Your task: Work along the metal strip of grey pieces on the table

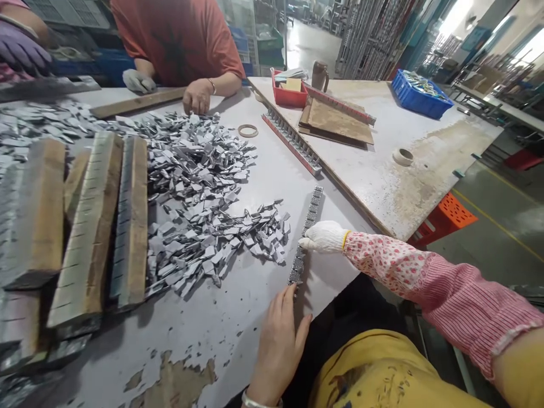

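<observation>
Strip of metal bits (305,238) on the counter (238,334), right hand (323,237) and left hand (278,345) touching it, fingers together.

A white knit glove (323,237) with a yellow hem on the right hand (317,239), a pink floral oversleeve (450,300), a yellow shirt (374,368), and a silver bracelet (257,401) on the left wrist (263,385).

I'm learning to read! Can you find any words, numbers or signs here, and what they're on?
No word, number or brand can be read. The blue board on the far wall is too small and blurred to read. Nothing readable shows on the blue plastic crate.
</observation>
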`<state>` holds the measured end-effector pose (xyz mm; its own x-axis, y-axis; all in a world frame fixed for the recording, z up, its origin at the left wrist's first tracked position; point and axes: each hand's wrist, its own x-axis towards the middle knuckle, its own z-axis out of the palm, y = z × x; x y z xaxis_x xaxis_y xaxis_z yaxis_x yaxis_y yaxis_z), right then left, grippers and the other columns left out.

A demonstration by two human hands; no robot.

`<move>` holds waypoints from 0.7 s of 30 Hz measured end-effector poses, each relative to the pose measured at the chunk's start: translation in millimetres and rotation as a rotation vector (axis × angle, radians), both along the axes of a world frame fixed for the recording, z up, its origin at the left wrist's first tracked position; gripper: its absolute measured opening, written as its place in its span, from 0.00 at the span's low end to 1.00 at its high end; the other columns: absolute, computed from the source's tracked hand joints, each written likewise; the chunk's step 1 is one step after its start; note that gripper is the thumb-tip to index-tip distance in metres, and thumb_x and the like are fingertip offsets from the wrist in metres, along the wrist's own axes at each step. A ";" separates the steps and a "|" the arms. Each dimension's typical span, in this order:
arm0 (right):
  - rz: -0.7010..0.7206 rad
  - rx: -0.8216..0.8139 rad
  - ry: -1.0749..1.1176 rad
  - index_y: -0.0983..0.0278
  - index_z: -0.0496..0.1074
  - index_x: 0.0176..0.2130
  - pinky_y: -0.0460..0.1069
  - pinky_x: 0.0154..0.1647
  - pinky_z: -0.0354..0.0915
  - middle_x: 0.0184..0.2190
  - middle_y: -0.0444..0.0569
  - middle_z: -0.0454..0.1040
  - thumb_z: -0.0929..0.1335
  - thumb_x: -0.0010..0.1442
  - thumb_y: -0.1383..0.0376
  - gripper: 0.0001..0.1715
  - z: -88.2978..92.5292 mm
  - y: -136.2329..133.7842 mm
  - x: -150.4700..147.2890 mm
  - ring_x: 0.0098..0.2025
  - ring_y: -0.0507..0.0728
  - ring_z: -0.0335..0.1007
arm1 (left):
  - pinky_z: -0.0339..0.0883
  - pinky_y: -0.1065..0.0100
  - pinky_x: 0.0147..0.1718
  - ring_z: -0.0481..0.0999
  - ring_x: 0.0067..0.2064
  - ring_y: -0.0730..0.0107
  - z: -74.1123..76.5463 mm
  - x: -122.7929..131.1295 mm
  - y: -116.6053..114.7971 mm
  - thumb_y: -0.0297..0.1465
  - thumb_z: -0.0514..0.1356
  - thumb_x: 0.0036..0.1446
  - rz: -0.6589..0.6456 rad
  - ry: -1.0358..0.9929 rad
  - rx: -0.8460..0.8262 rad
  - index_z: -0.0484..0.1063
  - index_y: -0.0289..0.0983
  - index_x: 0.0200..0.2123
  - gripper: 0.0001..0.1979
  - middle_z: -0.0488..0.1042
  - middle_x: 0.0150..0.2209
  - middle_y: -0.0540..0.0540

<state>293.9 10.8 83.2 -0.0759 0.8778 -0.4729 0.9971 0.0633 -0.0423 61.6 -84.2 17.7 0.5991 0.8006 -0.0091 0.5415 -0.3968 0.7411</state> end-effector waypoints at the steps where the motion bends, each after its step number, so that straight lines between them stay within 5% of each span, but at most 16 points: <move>1: 0.006 -0.028 0.000 0.64 0.75 0.34 0.47 0.28 0.57 0.33 0.53 0.77 0.53 0.67 0.47 0.33 0.0 2.5 -0.2 0.34 0.57 0.73 | 0.67 0.48 0.54 0.67 0.58 0.54 -0.4 0.0 0.4 0.35 0.52 0.63 0.000 -0.002 0.002 0.56 0.38 0.61 0.24 0.66 0.57 0.37; 12: 0.088 -0.039 -0.111 0.66 0.77 0.33 0.51 0.34 0.64 0.29 0.57 0.77 0.54 0.67 0.49 0.34 -6.2 5.6 -18.3 0.35 0.62 0.75 | 0.66 0.48 0.54 0.68 0.57 0.53 3.1 -3.9 5.1 0.38 0.54 0.61 -0.011 -0.097 -0.147 0.59 0.38 0.60 0.25 0.67 0.56 0.37; 16: 0.096 0.022 -0.078 0.65 0.77 0.34 0.50 0.33 0.63 0.30 0.56 0.77 0.53 0.68 0.49 0.34 -10.0 -4.5 -20.0 0.34 0.61 0.75 | 0.73 0.60 0.37 0.76 0.41 0.61 14.9 -13.7 43.4 0.44 0.52 0.62 0.120 -0.107 -0.286 0.63 0.36 0.56 0.25 0.74 0.46 0.39; 18: 0.113 0.040 -0.046 0.64 0.76 0.34 0.49 0.32 0.62 0.30 0.55 0.77 0.52 0.67 0.48 0.35 -12.4 -11.1 -23.2 0.33 0.60 0.74 | 0.70 0.63 0.32 0.75 0.37 0.62 15.5 -12.9 72.4 0.47 0.54 0.59 0.314 0.001 -0.128 0.68 0.35 0.49 0.24 0.75 0.40 0.40; 21: 0.138 0.043 0.035 0.64 0.75 0.31 0.49 0.30 0.60 0.27 0.54 0.76 0.50 0.66 0.42 0.40 -13.8 -21.0 -27.1 0.30 0.59 0.73 | 0.64 0.65 0.30 0.73 0.34 0.60 6.7 -3.2 111.6 0.47 0.57 0.55 0.440 0.141 0.019 0.72 0.36 0.38 0.20 0.75 0.35 0.41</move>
